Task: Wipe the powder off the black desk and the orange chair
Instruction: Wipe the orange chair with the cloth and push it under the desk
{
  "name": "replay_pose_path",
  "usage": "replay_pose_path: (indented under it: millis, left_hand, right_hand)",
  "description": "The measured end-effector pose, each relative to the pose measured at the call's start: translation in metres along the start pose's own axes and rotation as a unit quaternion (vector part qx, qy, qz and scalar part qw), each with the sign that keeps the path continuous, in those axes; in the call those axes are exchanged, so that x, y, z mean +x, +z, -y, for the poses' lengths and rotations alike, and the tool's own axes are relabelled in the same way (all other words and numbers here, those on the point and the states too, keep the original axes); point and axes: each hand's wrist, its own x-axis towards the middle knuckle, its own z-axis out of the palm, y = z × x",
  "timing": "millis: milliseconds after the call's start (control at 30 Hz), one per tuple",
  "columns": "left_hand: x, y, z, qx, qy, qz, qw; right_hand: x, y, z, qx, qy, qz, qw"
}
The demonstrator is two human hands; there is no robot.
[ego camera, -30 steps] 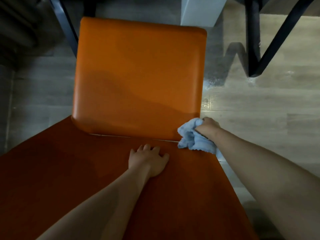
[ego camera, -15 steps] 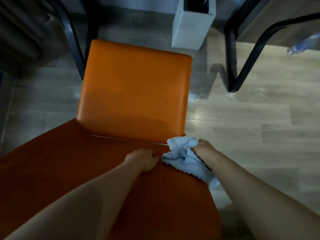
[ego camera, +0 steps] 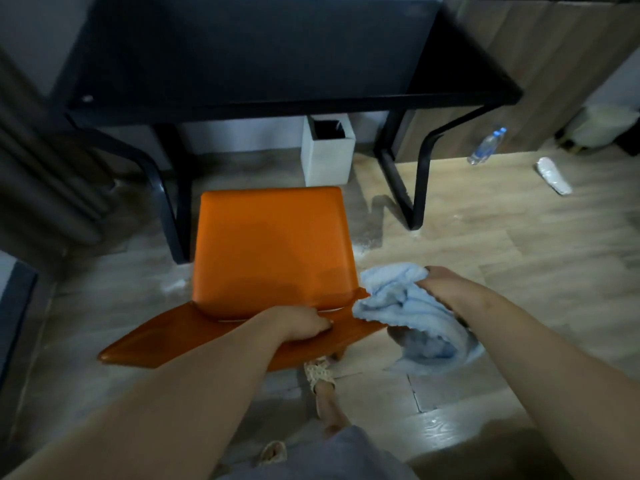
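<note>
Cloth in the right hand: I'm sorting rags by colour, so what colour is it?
Light blue; the cloth, gripped by the right hand, shows in the head view.

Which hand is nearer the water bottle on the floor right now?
Right. The right hand, gripping the blue cloth, is beside the orange chair, on the water bottle's side. The left hand grips the chair's backrest, farther away.

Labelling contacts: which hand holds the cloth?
The right hand grips the light blue cloth; the left hand grips the orange chair back's top edge.
</note>
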Motion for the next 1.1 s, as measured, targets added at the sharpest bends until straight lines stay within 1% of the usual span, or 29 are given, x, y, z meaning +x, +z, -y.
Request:
replay_pose_path:
  millis: [100,167,233,267,367,400,433,500,533,600,633,700,733,767,800,867,933,967,1033,1067,1100]
  left_hand:
    - [-0.036,0.001,0.006,0.022,0.033,-0.032,0.999]
    - [-0.057,0.002,0.01,0.031,0.066,-0.045,0.996]
    - [-0.077,0.008,0.016,0.033,0.084,-0.061,0.994]
    - [-0.085,0.012,0.021,0.029,0.092,-0.075,0.993]
    - [-0.102,0.025,0.038,0.004,0.12,-0.122,0.985]
    - [-0.106,0.03,0.042,-0.007,0.123,-0.139,0.983]
    - [-0.108,0.034,0.045,-0.014,0.124,-0.157,0.98]
    - [-0.11,0.041,0.051,-0.012,0.13,-0.196,0.972]
    - [-0.11,0.046,0.054,-0.003,0.133,-0.216,0.967]
    - [-0.106,0.059,0.06,0.022,0.136,-0.276,0.951]
    - [-0.105,0.067,0.062,0.031,0.134,-0.309,0.941]
    - [-0.104,0.081,0.065,0.05,0.119,-0.353,0.927]
    - [-0.104,0.086,0.066,0.048,0.117,-0.37,0.92]
    - [-0.104,0.09,0.066,0.025,0.123,-0.391,0.912]
    - [-0.105,0.094,0.066,-0.026,0.132,-0.419,0.898]
    - [-0.112,0.102,0.065,-0.16,0.128,-0.493,0.846]
    - [-0.119,0.108,0.067,-0.277,0.072,-0.55,0.785]
    - [-0.12,0.111,0.068,-0.327,0.031,-0.564,0.758]
    - [-0.119,0.108,0.072,-0.435,-0.064,-0.566,0.698]
    - [-0.117,0.104,0.074,-0.497,-0.109,-0.553,0.659]
    - [-0.115,0.099,0.076,-0.563,-0.149,-0.524,0.621]
  right_hand:
    - [-0.046,-0.004,-0.017,0.014,-0.095,-0.064,0.993]
    - [-0.072,0.005,-0.03,0.048,-0.139,-0.075,0.986]
    - [-0.093,0.022,-0.039,0.086,-0.155,-0.054,0.983]
    - [-0.103,0.032,-0.042,0.084,-0.159,-0.039,0.983]
    - [-0.116,0.065,-0.055,-0.003,-0.159,0.015,0.987]
    - [-0.119,0.074,-0.06,-0.015,-0.152,0.027,0.988]
    - [-0.12,0.083,-0.064,0.002,-0.138,0.036,0.99]
    - [-0.12,0.095,-0.068,0.101,-0.111,0.044,0.988]
    - [-0.118,0.101,-0.067,0.17,-0.105,0.045,0.979]
    - [-0.111,0.108,-0.06,0.311,-0.096,0.035,0.945]
    - [-0.106,0.11,-0.056,0.352,-0.082,0.022,0.932]
    - [-0.1,0.111,-0.047,0.385,-0.046,0.006,0.922]
    - [-0.099,0.111,-0.043,0.403,-0.031,0.015,0.915]
    - [-0.096,0.112,-0.039,0.43,-0.015,0.036,0.902]
    - [-0.096,0.113,-0.035,0.459,-0.001,0.064,0.886]
    - [-0.097,0.114,-0.029,0.494,0.015,0.111,0.862]
    - [-0.098,0.114,-0.023,0.499,0.014,0.124,0.858]
    - [-0.098,0.114,-0.021,0.502,0.013,0.128,0.855]
    - [-0.099,0.112,-0.015,0.511,0.024,0.134,0.849]
    - [-0.098,0.112,-0.013,0.515,0.036,0.137,0.845]
    - [-0.097,0.112,-0.011,0.519,0.048,0.142,0.841]
